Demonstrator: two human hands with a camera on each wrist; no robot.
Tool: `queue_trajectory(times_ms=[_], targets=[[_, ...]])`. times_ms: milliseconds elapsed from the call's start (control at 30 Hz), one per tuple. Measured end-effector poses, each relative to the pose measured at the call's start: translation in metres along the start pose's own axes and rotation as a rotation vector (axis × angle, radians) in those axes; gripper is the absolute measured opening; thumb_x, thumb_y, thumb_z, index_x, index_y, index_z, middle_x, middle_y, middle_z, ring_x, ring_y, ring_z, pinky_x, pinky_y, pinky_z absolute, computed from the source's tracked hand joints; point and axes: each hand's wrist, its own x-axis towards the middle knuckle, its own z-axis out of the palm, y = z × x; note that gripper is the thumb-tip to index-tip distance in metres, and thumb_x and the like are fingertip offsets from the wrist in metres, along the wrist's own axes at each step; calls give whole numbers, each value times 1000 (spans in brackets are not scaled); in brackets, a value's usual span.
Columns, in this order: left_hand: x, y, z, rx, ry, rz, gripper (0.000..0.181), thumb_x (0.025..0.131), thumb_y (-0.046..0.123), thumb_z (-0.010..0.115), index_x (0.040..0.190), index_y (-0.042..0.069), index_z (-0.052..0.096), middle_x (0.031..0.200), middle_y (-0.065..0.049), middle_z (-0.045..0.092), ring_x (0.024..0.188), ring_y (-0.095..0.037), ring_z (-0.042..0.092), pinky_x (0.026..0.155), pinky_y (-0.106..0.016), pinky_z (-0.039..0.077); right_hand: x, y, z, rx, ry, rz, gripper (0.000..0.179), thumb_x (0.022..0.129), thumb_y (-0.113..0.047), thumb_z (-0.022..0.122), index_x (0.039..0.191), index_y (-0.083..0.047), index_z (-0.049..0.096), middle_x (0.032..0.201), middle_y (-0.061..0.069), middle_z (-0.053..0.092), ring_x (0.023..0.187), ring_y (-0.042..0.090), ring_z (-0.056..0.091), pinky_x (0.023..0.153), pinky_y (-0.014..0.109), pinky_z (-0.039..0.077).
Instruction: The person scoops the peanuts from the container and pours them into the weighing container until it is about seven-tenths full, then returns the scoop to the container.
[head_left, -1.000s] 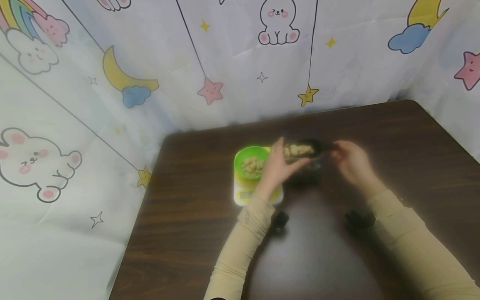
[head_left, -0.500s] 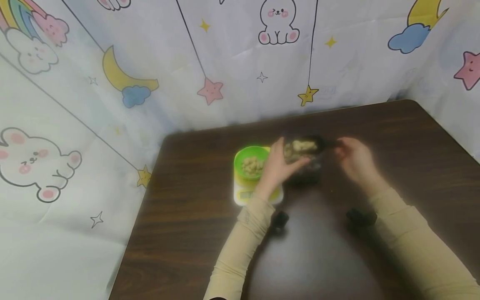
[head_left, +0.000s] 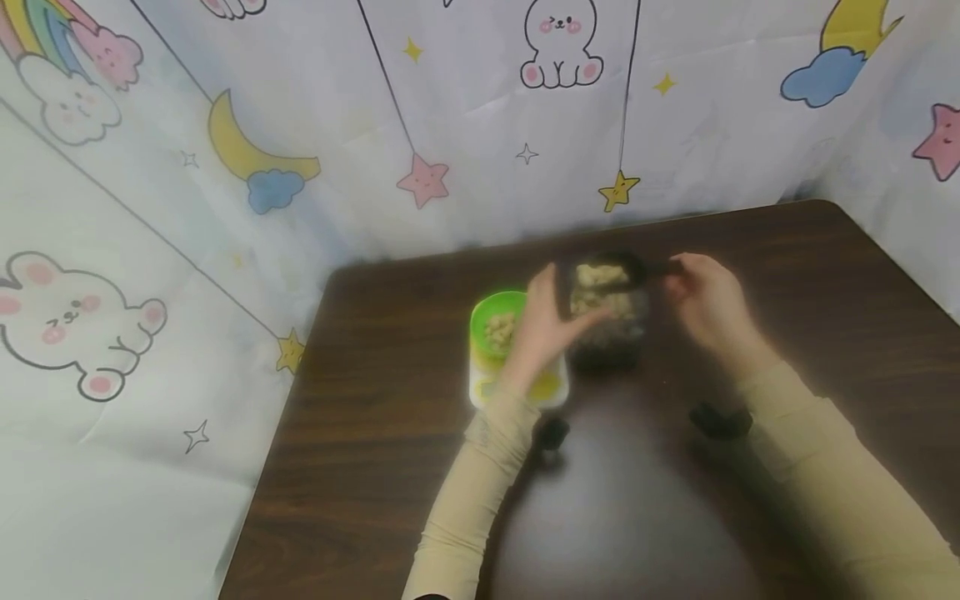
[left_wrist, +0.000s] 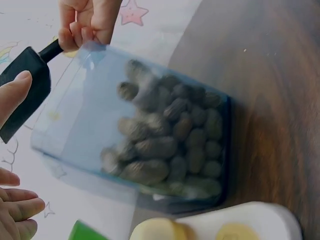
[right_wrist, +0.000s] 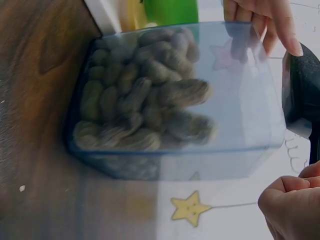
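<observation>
My right hand (head_left: 708, 304) pinches the handle of a black scoop (left_wrist: 32, 82), which carries several peanuts (head_left: 602, 273). The scoop hangs above the mouth of a clear bluish plastic container (right_wrist: 240, 100) standing on the table, part full of unshelled peanuts (right_wrist: 175, 95). My left hand (head_left: 534, 333) is spread beside the container, its thumb at the scoop's side in the left wrist view and its fingers loosely straight. Left of it sits a green bowl (head_left: 483, 315) holding peanuts, on a white and yellow kitchen scale (head_left: 553, 390); my left hand partly hides both.
The dark wooden table (head_left: 375, 400) has a pale cartoon-printed curtain (head_left: 480, 108) behind and along its left side. Black wrist mounts (head_left: 718, 421) hang under my forearms. A small crumb (right_wrist: 22, 188) lies on the table near the container.
My right hand and the scoop have moved up and away from me, so more of the container shows below. My left hand has shifted slightly left and up, covering more of the bowl.
</observation>
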Motion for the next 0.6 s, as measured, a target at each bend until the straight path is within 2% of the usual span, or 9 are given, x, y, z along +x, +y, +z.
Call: queue_trajectory(times_ms=[167, 433, 600], targets=[[-1, -4, -14, -9, 14, -52, 111, 66, 66, 69, 150, 23, 10, 158, -2, 14, 144, -21, 21, 117, -42, 24, 0, 3, 16, -35, -7, 9, 18, 95, 0, 46, 85, 2, 60, 82, 6, 56, 60, 16, 58, 58, 20, 51], [-3, -17, -36, 81, 73, -65, 118, 62, 74, 66, 151, 22, 8, 158, -3, 13, 144, -21, 19, 117, -41, 22, 2, 12, 35, -188, -24, 47, 10, 95, -7, 50, 91, -3, 58, 87, 2, 54, 66, 13, 59, 64, 19, 51], [-7, -26, -47, 62, 103, -75, 117, 63, 66, 72, 150, 25, 6, 158, -1, 10, 145, -21, 16, 117, -43, 20, 8, 21, 42, -280, -16, 63, 9, 95, -10, 51, 92, -5, 58, 84, 0, 55, 67, 11, 59, 68, 17, 51]])
